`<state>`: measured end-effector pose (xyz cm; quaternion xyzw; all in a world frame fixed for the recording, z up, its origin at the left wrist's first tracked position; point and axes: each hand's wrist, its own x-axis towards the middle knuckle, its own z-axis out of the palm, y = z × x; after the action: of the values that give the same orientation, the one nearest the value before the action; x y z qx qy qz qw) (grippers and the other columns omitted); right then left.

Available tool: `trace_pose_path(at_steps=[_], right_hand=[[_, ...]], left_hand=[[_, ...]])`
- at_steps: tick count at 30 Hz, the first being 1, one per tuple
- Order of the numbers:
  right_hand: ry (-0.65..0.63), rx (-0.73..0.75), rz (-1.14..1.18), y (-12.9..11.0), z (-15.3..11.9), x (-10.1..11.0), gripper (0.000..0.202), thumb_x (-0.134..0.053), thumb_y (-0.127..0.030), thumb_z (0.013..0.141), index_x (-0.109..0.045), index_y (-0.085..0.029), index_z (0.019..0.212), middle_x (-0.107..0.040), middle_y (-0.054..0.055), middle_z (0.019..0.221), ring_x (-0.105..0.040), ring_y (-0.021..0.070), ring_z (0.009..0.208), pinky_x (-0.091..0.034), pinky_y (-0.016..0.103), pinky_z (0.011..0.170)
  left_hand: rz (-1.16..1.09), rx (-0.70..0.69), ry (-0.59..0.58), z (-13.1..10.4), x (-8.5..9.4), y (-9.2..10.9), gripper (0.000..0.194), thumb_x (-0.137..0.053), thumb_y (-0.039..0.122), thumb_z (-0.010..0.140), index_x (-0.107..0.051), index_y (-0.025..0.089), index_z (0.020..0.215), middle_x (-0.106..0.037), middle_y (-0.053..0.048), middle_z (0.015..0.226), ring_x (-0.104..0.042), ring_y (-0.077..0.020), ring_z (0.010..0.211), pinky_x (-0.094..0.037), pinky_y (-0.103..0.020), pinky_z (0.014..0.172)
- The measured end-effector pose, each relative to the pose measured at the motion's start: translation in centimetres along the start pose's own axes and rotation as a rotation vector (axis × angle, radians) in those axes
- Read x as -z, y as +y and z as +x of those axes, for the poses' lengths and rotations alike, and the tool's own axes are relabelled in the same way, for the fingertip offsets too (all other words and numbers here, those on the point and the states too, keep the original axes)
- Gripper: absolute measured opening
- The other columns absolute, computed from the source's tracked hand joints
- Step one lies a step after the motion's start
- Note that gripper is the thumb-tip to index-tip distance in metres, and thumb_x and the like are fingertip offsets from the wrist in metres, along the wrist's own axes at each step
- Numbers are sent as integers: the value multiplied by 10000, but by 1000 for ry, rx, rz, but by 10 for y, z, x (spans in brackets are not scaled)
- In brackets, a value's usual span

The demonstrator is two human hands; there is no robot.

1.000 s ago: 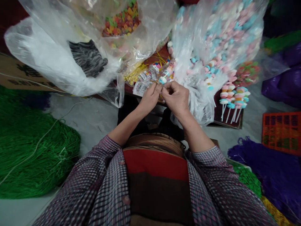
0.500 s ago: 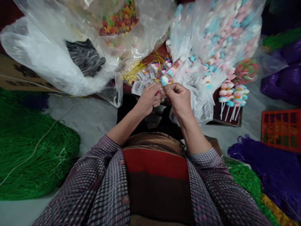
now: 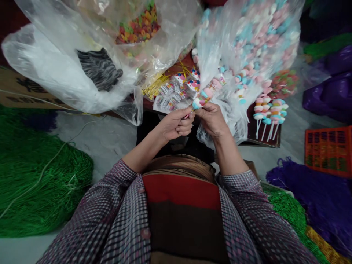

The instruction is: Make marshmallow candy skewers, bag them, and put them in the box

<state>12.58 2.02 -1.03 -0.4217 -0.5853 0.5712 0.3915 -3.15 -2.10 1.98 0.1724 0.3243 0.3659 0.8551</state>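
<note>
Table: a dark red-brown table (image 3: pixel 252 128) is spread with confectionery, its near edge set just in front of the wearer.
Green cord: a large green cord heap (image 3: pixel 49 176) is piled on the floor at the left.
Gummy rings: a clear bag of gummy rings (image 3: pixel 139 25) is placed at the back, left of centre.
Marshmallows: pink, blue and white pieces are held in a clear bag of marshmallows (image 3: pixel 264 40), back right.
Bare skewers: candy skewers on white sticks (image 3: pixel 271 110) are laid at the table's right corner.
Left hand: the left hand (image 3: pixel 178 123) is curled, thumb and forefinger pinched at the skewer's lower end.
Right hand: that same end is pinched by the right hand (image 3: pixel 213 119).
Wrapped skewer: the wrapped marshmallow skewer (image 3: pixel 209 91) is held tilted above the near edge, its top angled away to the right. It should be light, soft and easily dented, its film slippery; it is best gripped by the stick or gathered neck.
Packets: printed clear packets (image 3: pixel 170 93) are scattered beyond the hands.
Ties: gold twist ties (image 3: pixel 155 86) are bunched beside them.
</note>
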Motion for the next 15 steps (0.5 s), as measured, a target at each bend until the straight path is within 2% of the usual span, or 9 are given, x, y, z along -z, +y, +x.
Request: trace_pose_path(at_steps=[3,6,8,13,15], right_hand=[[147,73,-152,1,2,-8,352,-712,-540,835,-605,-236,695,-607,-21,705,-563,151,700,-511,314,733],[270,173,-356,-1,1,-17,309,-659,-474,903,-604,-238,712,-618,-5,729,-575,168,745,-506,326,774],[322,239,-449,-3,0,-20,275,-644,-432,929,-625,-237,736,-633,0,748,-591,175,771,-507,337,806],[330,286,-497,-5,1,-23,227,-622,-352,956,-683,-238,770,-675,3,788,-624,178,810,-514,345,841],[310,284,-488,-5,3,-23,200,-631,-336,952,-706,-241,792,-680,-1,797,-626,177,818,-517,347,849]], left_hand=[[6,-119,105,6,-4,-4,470,-462,425,1070,-450,188,664,-204,122,433,-190,-18,297,-209,-138,340],[29,-267,270,12,-11,-6,467,-452,485,1067,-424,197,700,-243,122,429,-200,-18,312,-189,-138,347],[33,-316,339,15,-13,-6,478,-450,531,1056,-410,206,709,-241,124,426,-196,-22,315,-182,-148,348],[26,-333,319,18,-11,-4,508,-473,594,1027,-403,213,697,-226,122,447,-209,-30,323,-215,-174,356],[53,-378,330,20,-7,-5,500,-503,587,1018,-417,215,694,-237,118,457,-216,-35,334,-222,-185,362]])
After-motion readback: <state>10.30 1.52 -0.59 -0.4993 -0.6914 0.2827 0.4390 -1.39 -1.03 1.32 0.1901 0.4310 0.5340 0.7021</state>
